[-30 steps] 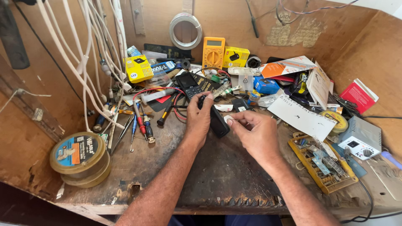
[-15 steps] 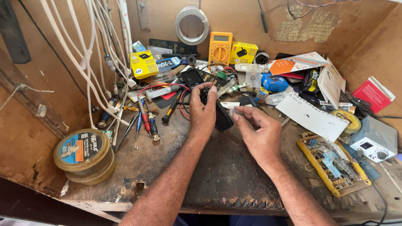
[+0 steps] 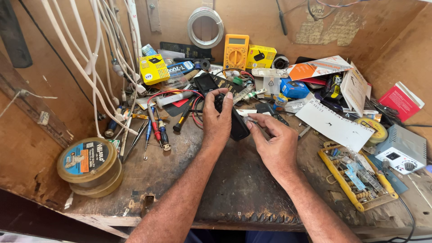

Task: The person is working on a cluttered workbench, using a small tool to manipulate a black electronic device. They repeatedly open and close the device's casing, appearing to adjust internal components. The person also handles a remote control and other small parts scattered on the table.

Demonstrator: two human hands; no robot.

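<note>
Hands meet mid-table: the left hand (image 3: 218,118) grips a small black device (image 3: 237,126), its long axis running near to far, while the right hand (image 3: 274,144), just right of it, pinches a thin metal tool (image 3: 250,120) against its right edge.

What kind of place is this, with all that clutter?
Most likely a small electronics repair bench. A yellow multimeter stands against the wooden back wall, screwdrivers lie on the worn worktop, and the left hand grips a small black device.
</note>
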